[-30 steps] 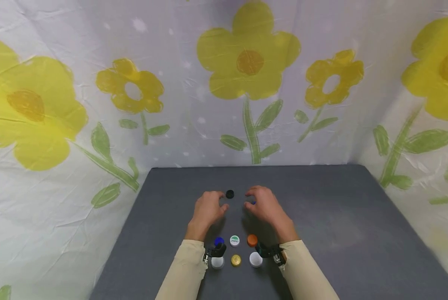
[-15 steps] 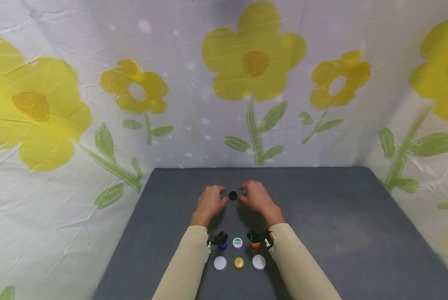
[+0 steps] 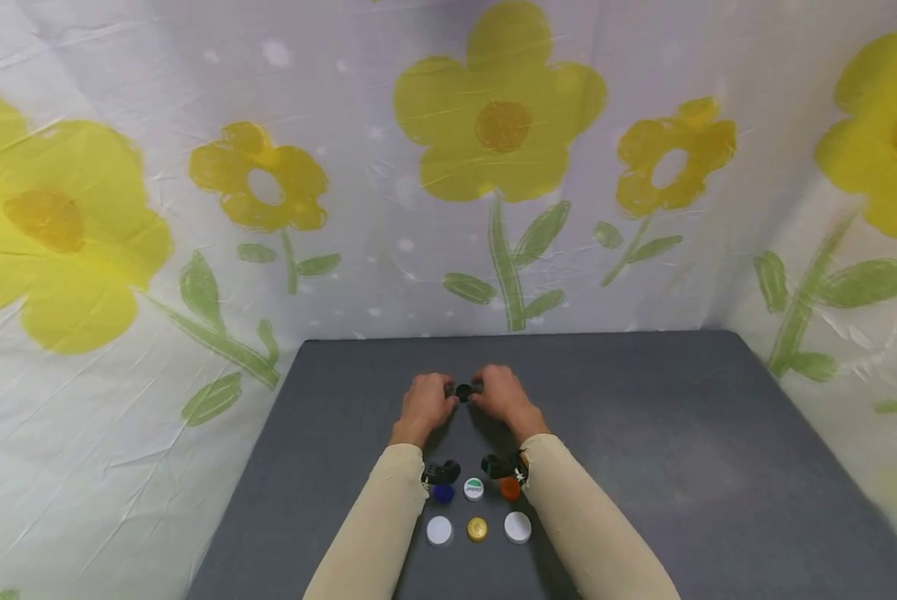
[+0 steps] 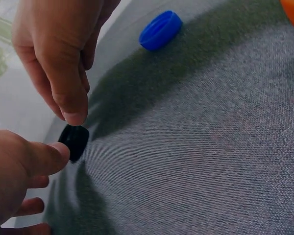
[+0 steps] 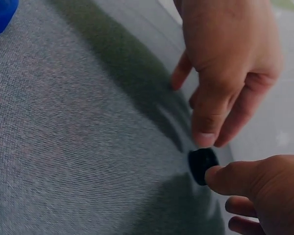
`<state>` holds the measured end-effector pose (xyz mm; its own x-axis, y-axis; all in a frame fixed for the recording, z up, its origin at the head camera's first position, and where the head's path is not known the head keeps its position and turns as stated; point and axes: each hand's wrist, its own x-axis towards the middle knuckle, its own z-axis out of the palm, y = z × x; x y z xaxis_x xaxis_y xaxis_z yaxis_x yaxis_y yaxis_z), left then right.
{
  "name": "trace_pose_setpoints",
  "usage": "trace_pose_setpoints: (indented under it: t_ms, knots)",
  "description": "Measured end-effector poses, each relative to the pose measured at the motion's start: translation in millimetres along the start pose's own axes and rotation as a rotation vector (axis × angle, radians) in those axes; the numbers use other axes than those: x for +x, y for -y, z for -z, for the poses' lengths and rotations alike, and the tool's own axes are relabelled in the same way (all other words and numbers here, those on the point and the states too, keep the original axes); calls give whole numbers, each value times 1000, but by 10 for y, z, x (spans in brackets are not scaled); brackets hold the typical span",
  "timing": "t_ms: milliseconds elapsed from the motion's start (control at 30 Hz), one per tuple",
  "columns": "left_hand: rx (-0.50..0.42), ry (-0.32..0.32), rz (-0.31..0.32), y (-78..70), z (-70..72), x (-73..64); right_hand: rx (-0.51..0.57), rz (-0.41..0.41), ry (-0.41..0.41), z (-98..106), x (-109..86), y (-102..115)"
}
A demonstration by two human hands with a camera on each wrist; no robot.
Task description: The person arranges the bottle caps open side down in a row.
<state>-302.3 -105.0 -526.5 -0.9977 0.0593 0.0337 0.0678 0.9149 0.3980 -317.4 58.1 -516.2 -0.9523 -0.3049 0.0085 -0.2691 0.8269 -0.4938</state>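
Observation:
A small black bottle cap (image 3: 463,392) sits between my two hands toward the far side of the dark table. My left hand (image 3: 423,403) holds it from the left, its thumb on the cap's edge in the left wrist view. From the other side my right hand (image 3: 502,398) holds the same cap with curved fingers, its thumb against it in the right wrist view. The index fingertips are partly hidden behind the cap. Beyond the right hand in the left wrist view lies a blue cap (image 4: 160,30), which the hand covers in the head view.
Nearer to me, below the wrists, lie a dark blue cap (image 3: 443,493), a white cap with green print (image 3: 474,489) and an orange cap (image 3: 510,489). In front are a white cap (image 3: 439,531), a gold cap (image 3: 477,529) and another white cap (image 3: 518,527). A flowered cloth (image 3: 373,250) hangs behind.
My right hand has come left from beside the blue cap to the black one. My left hand has closed in slightly, and both now touch the black cap.

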Motion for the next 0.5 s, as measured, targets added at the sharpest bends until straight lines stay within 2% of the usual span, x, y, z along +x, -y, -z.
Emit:
trace_pose_setpoints:
  t_ms: [267, 500]
  knots:
    - [44, -87, -9, 33, -108, 3, -9, -53, -10, -92, 23, 12]
    - [-2, -133, -1, 22, -124, -18, 2, -56, -13, -92, 28, 37]
